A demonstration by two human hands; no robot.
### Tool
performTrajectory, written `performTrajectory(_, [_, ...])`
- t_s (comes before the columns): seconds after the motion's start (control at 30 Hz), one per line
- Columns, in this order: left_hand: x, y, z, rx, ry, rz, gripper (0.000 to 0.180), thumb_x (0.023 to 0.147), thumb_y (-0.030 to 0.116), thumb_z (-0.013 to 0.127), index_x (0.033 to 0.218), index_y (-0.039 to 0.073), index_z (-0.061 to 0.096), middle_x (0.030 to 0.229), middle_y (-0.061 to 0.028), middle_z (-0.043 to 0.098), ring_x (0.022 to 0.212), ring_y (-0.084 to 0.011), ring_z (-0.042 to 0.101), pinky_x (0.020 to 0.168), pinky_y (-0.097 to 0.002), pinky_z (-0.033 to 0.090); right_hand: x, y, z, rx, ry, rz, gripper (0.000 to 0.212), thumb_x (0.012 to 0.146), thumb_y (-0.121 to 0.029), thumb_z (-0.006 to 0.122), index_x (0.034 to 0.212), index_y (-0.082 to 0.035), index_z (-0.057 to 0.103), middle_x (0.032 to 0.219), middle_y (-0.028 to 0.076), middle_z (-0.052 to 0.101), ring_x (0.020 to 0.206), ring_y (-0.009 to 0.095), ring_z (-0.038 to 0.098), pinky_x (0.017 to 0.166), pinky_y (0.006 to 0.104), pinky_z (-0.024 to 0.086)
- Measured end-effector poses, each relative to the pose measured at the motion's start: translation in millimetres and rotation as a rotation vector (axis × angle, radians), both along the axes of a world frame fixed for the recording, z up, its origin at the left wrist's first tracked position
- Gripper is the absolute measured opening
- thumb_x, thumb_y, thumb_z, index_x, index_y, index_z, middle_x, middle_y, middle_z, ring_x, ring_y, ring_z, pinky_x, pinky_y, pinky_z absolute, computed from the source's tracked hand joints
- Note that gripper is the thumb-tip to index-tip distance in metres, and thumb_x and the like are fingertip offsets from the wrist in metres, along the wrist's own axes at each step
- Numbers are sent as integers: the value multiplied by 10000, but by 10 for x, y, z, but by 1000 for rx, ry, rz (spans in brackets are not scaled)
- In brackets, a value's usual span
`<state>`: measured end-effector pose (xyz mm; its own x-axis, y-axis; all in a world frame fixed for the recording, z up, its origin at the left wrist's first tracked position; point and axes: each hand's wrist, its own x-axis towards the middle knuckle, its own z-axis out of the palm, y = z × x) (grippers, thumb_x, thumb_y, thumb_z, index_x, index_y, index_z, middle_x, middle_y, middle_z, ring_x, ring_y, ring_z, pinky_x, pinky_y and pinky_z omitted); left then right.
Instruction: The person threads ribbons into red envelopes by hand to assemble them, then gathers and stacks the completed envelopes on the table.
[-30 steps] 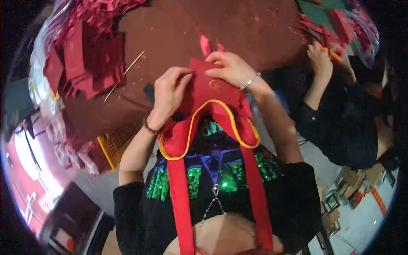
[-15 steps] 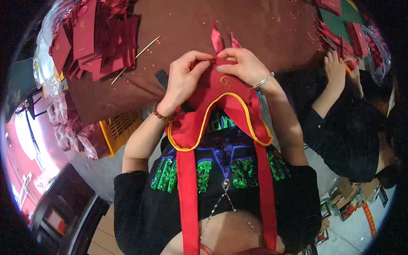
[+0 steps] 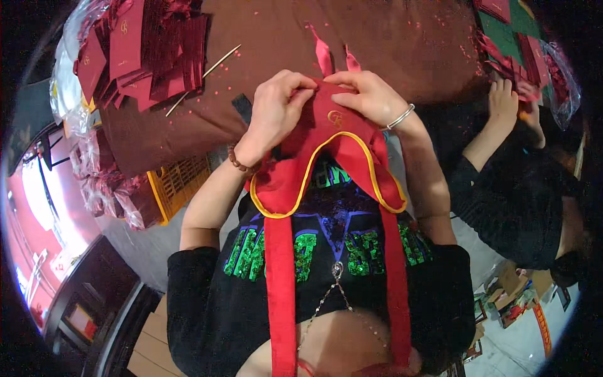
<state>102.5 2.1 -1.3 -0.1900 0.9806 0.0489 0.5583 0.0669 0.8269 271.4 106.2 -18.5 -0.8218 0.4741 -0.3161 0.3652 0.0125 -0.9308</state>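
Observation:
A flat dark red piece with a gold emblem [image 3: 336, 118] lies between my hands, at the near edge of the table; whether it is a card or a small bag I cannot tell. Two pink-red ribbon ends [image 3: 323, 58] stick out beyond its far edge. My left hand [image 3: 278, 108] pinches the top edge, thumb against curled forefinger. Close beside it, my right hand [image 3: 369, 97] has thumb and fingers on the same edge from the right. What lies right between the fingertips is hidden. Below hangs my red apron [image 3: 276, 201] with yellow trim.
Dark red emblem-printed pieces [image 3: 129, 47] are piled at far left, beside a thin stick [image 3: 204, 80]. Red specks dot the brown tablecloth [image 3: 264, 38]. A yellow crate [image 3: 179, 185] stands below left. At right, a co-worker's hands [image 3: 504, 103] handle ribbon near more red pieces.
Both my hands stay at the top edge, with only small finger shifts. The ribbon ends lie slightly differently. The co-worker's hands have moved slightly.

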Motion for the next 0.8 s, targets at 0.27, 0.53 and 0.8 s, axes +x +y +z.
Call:
performTrajectory(0.27, [60,7,-25,47,6,16,91,757,65,605,841,33,621,768,-145,584,700,-290,594,607,-344,467,-35,59,33,-116,-83,21,337,801,-31,557,1130,31,521,965,80,612,883,118,569,764,231,459])
performTrajectory(0.53, [98,38,-7,186,132,4,73,744,44,620,807,19,594,755,-149,577,678,-309,587,593,-357,470,-45,-4,27,-46,-19,1,338,782,-69,596,1099,33,537,970,70,609,900,121,559,790,245,449])
performTrajectory(0.8, [64,28,-60,116,91,24,79,754,78,619,799,22,586,750,-148,582,687,-315,589,582,-358,465,-66,-63,-120,78,12,-78,358,739,-204,631,1031,-1,589,941,149,639,893,233,617,780,325,469])
